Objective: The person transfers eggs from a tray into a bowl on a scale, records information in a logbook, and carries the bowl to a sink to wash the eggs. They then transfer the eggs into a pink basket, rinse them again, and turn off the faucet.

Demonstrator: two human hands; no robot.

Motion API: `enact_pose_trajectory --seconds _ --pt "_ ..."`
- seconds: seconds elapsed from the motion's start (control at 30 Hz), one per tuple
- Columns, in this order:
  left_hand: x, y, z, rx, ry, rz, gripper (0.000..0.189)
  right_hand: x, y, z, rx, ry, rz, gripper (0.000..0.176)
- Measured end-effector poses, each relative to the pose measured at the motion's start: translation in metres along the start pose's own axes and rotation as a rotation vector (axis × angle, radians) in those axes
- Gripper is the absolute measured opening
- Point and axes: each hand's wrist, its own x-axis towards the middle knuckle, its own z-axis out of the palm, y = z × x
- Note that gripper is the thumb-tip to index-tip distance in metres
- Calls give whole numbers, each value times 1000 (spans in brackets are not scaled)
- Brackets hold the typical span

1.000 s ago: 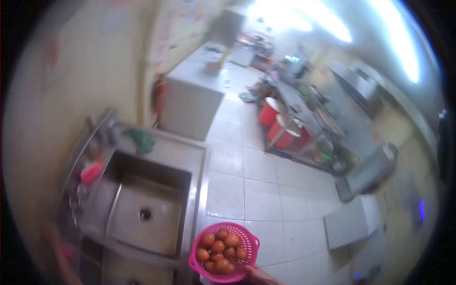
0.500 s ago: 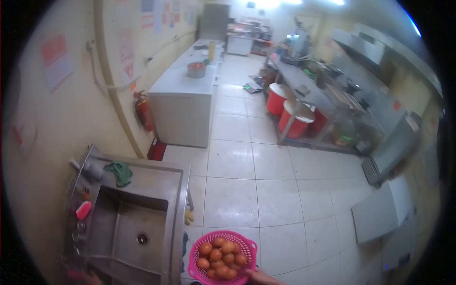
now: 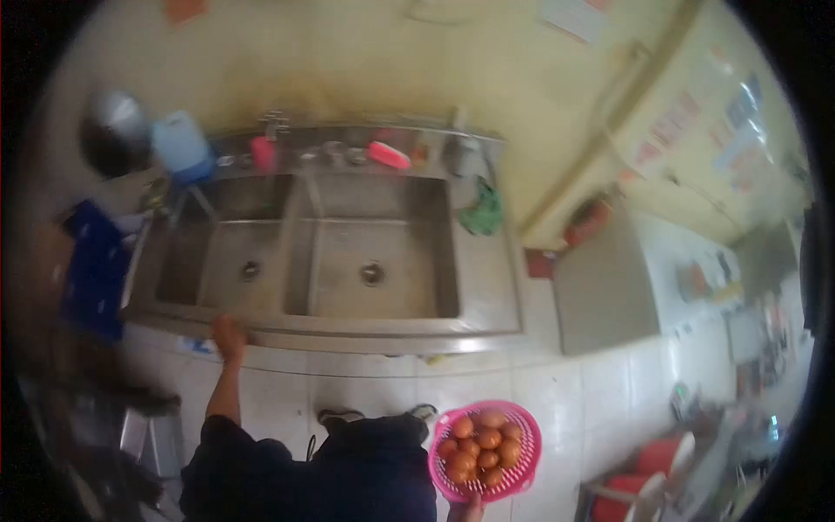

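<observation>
A pink plastic colander [image 3: 532, 442] of tomatoes [image 3: 487, 439] is held out over the floor at my right side. My right hand [image 3: 470, 508] closes on its near rim, partly cut off by the bottom of the view. My left hand [image 3: 228, 337] reaches forward to the front edge of the steel double sink [image 3: 409, 326], overlapping it below the left basin. Blur hides how its fingers are placed.
Along the sink's back ledge are a blue-and-white jug [image 3: 183, 146], a pink cup [image 3: 263, 153] and a pink brush-like item [image 3: 389, 155]. A green cloth [image 3: 484, 209] lies at right. Beyond stands a white chest freezer [image 3: 609, 287]; red buckets [image 3: 622, 496] sit lower right.
My view has swung left to face the sink, so both basins now show. The colander is still in my right hand. My left arm has come into fuller view at the sink edge.
</observation>
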Motion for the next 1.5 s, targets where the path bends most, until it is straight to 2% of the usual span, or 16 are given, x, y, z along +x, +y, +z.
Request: enact_pose_trajectory --seconds 0.1,0.17,0.23,0.3,0.4,0.53,0.67,0.7,0.8,1.0,1.03,1.13,1.2,1.33,1.4,1.5 --pt "-67 32 5 258 92 -384 38 14 2 -16 57 -51 -70 54" --pt "-122 75 9 286 56 -472 42 25 -24 -2 36 -67 -29 49" --pt "-186 110 32 60 31 -139 45 59 -68 16 6 -134 -1 46" --pt "-193 168 -2 -379 -319 60 38 103 -79 43 -41 -217 -2 45" --pt "-172 206 -79 -502 -921 312 25 203 -60 67 49 -349 -19 50" --pt "-146 191 -133 -678 -837 -6 12 289 -51 154 104 -441 22 46" --pt "-78 150 -138 -559 -612 -75 13 363 -25 197 7 -499 -94 49" --pt "-61 143 -134 -597 -606 -148 14 378 -21 198 30 -742 -184 52" --pt "1 131 -104 -705 -543 -295 17 400 -20 203 85 -759 -234 50" --pt "216 140 48 -609 -407 -303 56 371 -44 239 196 -130 44 50" --pt "255 129 108 -541 -174 -162 65 362 -47 246 217 -87 64 46" --pt "397 199 138 -381 45 -110 98 374 -48 231 247 -23 105 42" --pt "467 216 186 -333 180 -96 100 357 -55 258 208 112 66 39" --pt "528 228 215 -98 60 -60 88 399 -44 185 -441 -154 -192 45" --pt "545 213 222 -184 -167 -134 78 401 -52 180 -275 -79 -129 44" --pt "545 211 229 -113 -10 -5 67 396 -55 191 75 70 33 40"
